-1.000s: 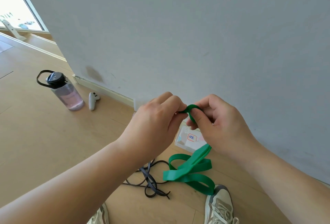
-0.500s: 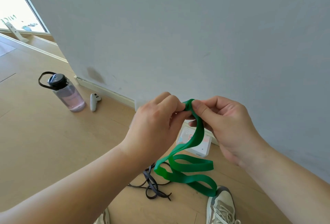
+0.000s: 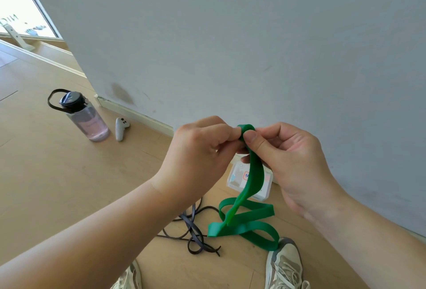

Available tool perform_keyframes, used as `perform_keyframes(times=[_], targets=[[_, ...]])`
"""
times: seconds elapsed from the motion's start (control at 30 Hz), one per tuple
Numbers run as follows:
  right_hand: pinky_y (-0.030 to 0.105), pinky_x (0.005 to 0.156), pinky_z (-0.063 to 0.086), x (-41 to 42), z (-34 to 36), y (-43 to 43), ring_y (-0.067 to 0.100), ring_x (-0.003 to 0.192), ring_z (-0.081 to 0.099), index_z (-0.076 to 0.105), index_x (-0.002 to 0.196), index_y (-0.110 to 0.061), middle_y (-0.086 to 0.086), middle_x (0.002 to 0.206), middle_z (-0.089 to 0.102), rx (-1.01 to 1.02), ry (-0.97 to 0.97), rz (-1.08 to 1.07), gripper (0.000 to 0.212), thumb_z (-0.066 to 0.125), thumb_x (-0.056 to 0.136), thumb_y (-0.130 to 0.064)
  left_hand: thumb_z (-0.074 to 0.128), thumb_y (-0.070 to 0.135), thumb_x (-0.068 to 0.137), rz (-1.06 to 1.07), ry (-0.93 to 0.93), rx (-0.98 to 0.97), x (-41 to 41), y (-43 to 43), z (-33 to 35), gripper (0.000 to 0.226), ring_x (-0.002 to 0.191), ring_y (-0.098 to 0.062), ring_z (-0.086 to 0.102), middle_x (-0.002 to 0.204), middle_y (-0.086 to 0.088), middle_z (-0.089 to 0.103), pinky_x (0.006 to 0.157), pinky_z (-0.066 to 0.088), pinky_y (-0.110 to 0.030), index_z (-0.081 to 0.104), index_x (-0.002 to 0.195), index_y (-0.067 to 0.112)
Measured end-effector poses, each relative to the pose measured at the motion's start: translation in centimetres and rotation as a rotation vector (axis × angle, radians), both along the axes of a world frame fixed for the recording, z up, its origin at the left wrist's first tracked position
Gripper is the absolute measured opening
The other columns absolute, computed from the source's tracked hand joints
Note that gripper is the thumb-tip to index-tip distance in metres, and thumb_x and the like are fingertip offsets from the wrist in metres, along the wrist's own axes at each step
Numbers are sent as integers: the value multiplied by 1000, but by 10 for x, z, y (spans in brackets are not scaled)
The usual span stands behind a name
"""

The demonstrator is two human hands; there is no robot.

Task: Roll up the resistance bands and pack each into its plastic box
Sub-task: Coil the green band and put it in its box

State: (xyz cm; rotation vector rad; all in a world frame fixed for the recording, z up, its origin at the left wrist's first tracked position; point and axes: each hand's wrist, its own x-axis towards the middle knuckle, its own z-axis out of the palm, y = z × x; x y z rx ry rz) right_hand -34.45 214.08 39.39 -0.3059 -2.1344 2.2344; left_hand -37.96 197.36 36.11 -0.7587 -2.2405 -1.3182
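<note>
Floor (image 3: 46,185) lies open to the left, while the wall (image 3: 253,47) closes off the space just behind both hands. Left hand (image 3: 198,157) and right hand (image 3: 288,157) pinch the rolled top of a green band (image 3: 247,219), whose loose loops rest on the floor by a shoe (image 3: 284,265). A plastic box (image 3: 235,179) sits against the wall, a dark band (image 3: 196,235) beside the loops, and a bottle (image 3: 84,116) and a controller (image 3: 120,127) stand well apart on the left.

Wall (image 3: 230,35): plain grey, scuffed low down, edged by a white skirting (image 3: 136,116).
Floor (image 3: 46,185): laid in light wood boards.
Window (image 3: 20,17): brightly lit, far left.
</note>
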Motion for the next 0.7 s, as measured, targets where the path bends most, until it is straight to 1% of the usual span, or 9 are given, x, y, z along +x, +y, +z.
perform_keyframes(times=[0.1,0.17,0.27,0.3,0.4,0.43,0.53,0.63,0.7], targets=[[45,77,63,-2,-1,4,25,74,77,75,85,-9,13,78,79,107,-10,2,6,78,88,-14,72,2,93,-35,0,-68,1,-2,-2,11,66,-15,66,79,0,71,57,54,-36,82,96,7],[47,77,64,-5,-2,9,24,73,76,75,86,-12,12,77,78,198,-18,33,6,76,91,-14,71,5,94,-52,-13,-96,-1,-5,-4,11,69,-16,68,82,0,73,59,56,-37,81,95,8],[42,72,62,-6,-2,10,20,71,74,73,88,-14,10,77,78,281,-23,124,5,74,93,-15,76,16,91,-38,-42,-103,-6,-12,-4,6,69,-20,70,80,2,74,60,58,-41,79,92,10],[39,71,61,-6,-2,9,20,70,73,73,89,-15,10,77,78,287,-23,145,5,73,94,-14,78,17,90,-35,-49,-107,-7,-14,-3,8,70,-19,70,82,3,74,62,59,-41,78,95,10],[38,74,61,-6,0,8,30,74,73,72,91,-14,12,78,77,287,-35,202,5,70,96,-14,78,15,92,-27,-6,-170,-6,-18,3,30,87,-14,67,103,2,70,73,59,-34,73,121,12],[38,75,61,-6,1,8,34,77,73,72,92,-13,12,79,77,284,-37,215,6,69,97,-13,75,13,94,-50,22,-192,-6,-19,4,29,89,-15,67,107,1,69,75,58,-34,73,123,11],[40,80,61,-5,1,11,37,85,74,73,97,-11,14,84,78,235,-48,240,7,66,98,-11,69,10,97,-64,89,-269,-3,-18,4,15,84,-14,63,99,-1,69,72,54,-34,74,111,7],[42,94,59,-3,-1,10,30,95,77,74,107,-9,15,95,80,84,-44,230,14,66,96,-6,68,8,97,16,80,-271,-1,-15,5,8,81,-13,58,97,0,64,71,51,-33,67,105,7],[45,98,58,-3,-2,8,33,97,77,75,103,-8,17,95,80,-60,-50,156,17,73,86,-11,66,7,96,54,84,-258,0,-13,7,7,82,-15,55,97,-1,62,71,49,-33,63,102,5]])
